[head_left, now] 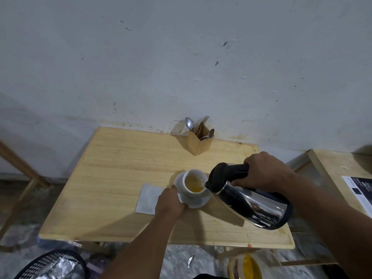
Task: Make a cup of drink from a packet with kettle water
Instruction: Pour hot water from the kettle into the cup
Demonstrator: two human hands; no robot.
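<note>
A white cup (188, 189) holding yellowish liquid stands on a white saucer (198, 202) in the middle of the wooden table (124, 158). My right hand (263, 171) grips the black handle of a steel kettle (251, 204), which is tilted with its spout over the cup's right rim. My left hand (170, 202) holds the saucer's left edge. A flat white packet (148, 198) lies on the table just left of the saucer, partly under my left hand.
A wooden holder (199, 142) with spoons and a fork stands at the table's back edge by the wall. A second wooden table (340, 168) with a printed sheet is at the right. A black basket (52, 265) and a yellow container (248, 266) sit on the floor.
</note>
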